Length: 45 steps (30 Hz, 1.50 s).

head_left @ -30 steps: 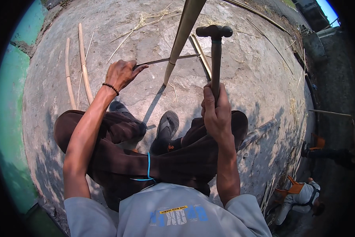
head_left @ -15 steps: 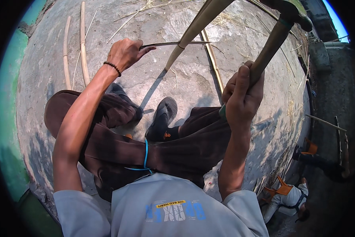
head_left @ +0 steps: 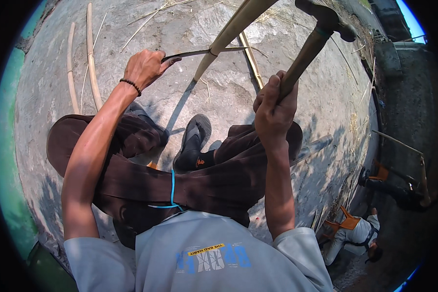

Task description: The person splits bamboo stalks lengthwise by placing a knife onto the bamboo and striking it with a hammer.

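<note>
My left hand (head_left: 145, 69) is closed round the handle end of a long, thin knife (head_left: 192, 54). Its dark blade reaches to the right and crosses a pale bamboo pole (head_left: 233, 27) near a joint, the tip showing past the far side. The pole leans up and away from the ground; its top is cut off by the picture's edge. To the right of it, my right hand (head_left: 276, 109) grips the wooden handle of a hammer (head_left: 304, 54), its dark metal head raised and apart from both blade and pole.
Bamboo strips (head_left: 91, 56) lie on the concrete ground (head_left: 146, 44) at the left, and another split length (head_left: 250, 59) lies behind the pole. My sandalled foot (head_left: 196, 134) is close to the pole's lower end. Two other people (head_left: 358, 233) sit far right on orange chairs.
The hammer and my right hand have come left, nearer the pole. My left hand still holds the knife across the bamboo, and the whole view has shifted slightly.
</note>
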Each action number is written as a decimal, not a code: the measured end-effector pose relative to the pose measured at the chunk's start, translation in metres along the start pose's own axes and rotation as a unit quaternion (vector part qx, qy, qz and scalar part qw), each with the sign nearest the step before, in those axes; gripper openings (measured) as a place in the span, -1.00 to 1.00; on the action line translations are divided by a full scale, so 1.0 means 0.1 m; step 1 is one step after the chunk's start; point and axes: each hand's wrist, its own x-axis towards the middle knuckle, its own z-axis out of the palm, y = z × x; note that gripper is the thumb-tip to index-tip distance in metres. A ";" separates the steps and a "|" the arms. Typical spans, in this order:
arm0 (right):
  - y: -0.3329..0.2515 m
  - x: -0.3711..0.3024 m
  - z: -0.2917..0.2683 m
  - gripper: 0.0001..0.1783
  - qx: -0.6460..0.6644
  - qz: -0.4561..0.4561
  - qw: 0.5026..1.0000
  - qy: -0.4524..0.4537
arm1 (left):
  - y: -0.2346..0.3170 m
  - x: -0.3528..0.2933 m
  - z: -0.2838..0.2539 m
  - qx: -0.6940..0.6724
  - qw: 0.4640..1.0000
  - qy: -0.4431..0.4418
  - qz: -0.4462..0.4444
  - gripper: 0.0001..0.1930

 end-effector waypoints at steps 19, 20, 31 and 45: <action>1.23 -0.09 0.29 -0.71 -0.280 0.023 0.946 -0.162 | 0.03 0.00 0.24 0.002 0.999 -0.013 -0.039 -0.33; 1.25 -0.11 0.26 -0.70 -0.241 0.067 0.959 -0.136 | -0.02 -0.02 0.27 0.006 0.998 -0.026 -0.058 -0.33; 1.58 -0.07 0.34 -0.81 -0.274 0.081 0.944 -0.164 | 0.18 0.01 0.37 -0.031 0.997 -0.028 -0.072 -0.31; 1.87 0.00 0.30 -0.80 -0.239 0.013 0.953 -0.185 | -0.02 -0.17 0.62 -0.010 0.994 -0.057 -0.089 -0.38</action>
